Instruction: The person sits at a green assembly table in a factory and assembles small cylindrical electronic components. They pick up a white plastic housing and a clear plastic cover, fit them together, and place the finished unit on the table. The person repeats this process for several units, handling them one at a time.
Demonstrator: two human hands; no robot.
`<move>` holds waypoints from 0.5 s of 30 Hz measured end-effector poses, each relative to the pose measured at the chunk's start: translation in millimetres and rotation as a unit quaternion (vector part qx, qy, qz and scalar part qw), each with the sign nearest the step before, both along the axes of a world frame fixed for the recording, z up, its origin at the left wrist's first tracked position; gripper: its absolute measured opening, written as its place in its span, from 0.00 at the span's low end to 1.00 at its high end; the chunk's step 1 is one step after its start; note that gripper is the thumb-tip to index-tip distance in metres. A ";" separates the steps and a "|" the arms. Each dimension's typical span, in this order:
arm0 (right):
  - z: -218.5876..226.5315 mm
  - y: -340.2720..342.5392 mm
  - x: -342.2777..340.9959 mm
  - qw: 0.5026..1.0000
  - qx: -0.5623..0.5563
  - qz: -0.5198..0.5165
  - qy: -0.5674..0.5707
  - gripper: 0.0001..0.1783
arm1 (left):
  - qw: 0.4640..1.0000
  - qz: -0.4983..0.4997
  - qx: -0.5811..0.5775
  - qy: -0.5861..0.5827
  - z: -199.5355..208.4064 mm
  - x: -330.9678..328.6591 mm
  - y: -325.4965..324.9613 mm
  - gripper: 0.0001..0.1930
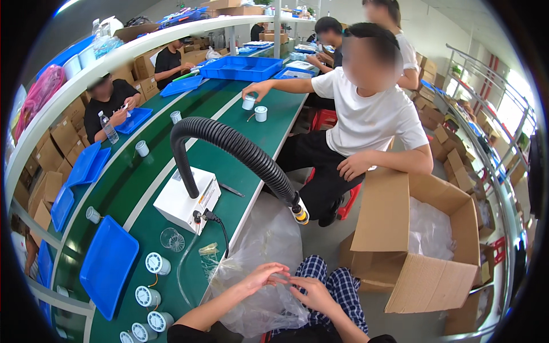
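Observation:
My left hand [267,278] and my right hand [313,295] are raised above my lap, palms turned inward and fingertips almost meeting. Both have their fingers stretched out, and I make out nothing held between them. A large clear plastic bag [251,306] hangs off the table edge beneath my left hand and forearm. To the left on the green table stand several white cylindrical units with round tops [158,263], some with a short orange cord. A clear cup [172,240] lies near the white machine box [187,197].
A black corrugated hose [240,146] arches from the box over the table's edge to a yellow-ringed nozzle [300,215]. Blue trays [108,266] line the left. An open cardboard box [377,211] stands at right. Across from me, a co-worker's hand [257,90] holds a white cylinder [248,103].

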State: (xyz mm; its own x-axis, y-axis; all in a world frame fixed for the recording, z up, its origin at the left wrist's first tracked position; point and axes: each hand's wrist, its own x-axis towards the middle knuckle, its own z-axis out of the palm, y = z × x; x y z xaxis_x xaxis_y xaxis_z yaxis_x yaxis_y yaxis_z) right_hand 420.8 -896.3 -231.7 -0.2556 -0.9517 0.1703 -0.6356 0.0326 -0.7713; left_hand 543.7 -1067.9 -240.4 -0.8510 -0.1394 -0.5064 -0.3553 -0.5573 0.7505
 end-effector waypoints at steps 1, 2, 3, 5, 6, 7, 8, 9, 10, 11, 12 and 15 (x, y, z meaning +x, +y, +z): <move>-1.6 -6.4 -6.5 1.000 -0.027 0.013 -0.001 0.14 | 1.000 -0.007 0.017 0.006 2.2 -0.6 -1.3 0.15; 2.9 -14.2 -13.0 0.999 -0.039 0.013 -0.018 0.14 | 0.999 -0.013 0.034 0.011 4.3 0.2 -2.6 0.15; 1.5 -21.2 -25.8 1.000 -0.010 0.005 -0.007 0.12 | 0.999 -0.012 0.034 0.013 3.0 0.1 -2.8 0.15; 2.8 -40.9 -53.4 0.995 -0.075 -0.053 0.049 0.12 | 0.999 -0.011 0.033 0.022 -2.3 -1.5 -2.6 0.15; 13.0 -54.0 -62.7 0.992 -0.092 -0.079 0.029 0.12 | 1.000 -0.002 0.028 0.015 -0.1 0.8 -3.7 0.15; 24.2 -65.6 -70.9 0.988 -0.118 -0.097 0.031 0.12 | 1.000 0.007 0.024 0.011 0.3 2.2 -3.9 0.15; 38.7 -75.0 -73.1 0.987 -0.105 -0.120 -0.024 0.13 | 1.000 0.017 0.020 0.006 0.9 4.6 -4.9 0.15; 44.7 -82.0 -79.0 0.984 -0.127 -0.123 -0.028 0.13 | 1.000 0.015 0.021 0.008 1.9 3.4 -4.7 0.15; 45.8 -87.6 -83.3 0.981 -0.146 -0.124 -0.032 0.13 | 0.999 0.016 0.026 0.010 -0.4 3.0 -3.6 0.15; 48.3 -92.1 -83.4 0.981 -0.143 -0.121 -0.041 0.13 | 0.999 0.018 0.030 0.011 -1.4 3.1 -4.0 0.15; 50.4 -97.2 -81.7 0.982 -0.140 -0.118 -0.051 0.13 | 0.999 0.020 0.030 0.011 0.1 3.5 -5.5 0.15; 23.2 -99.7 -88.8 0.981 -0.095 -0.116 -0.120 0.13 | 0.999 0.012 0.037 0.015 1.5 -2.5 -4.1 0.15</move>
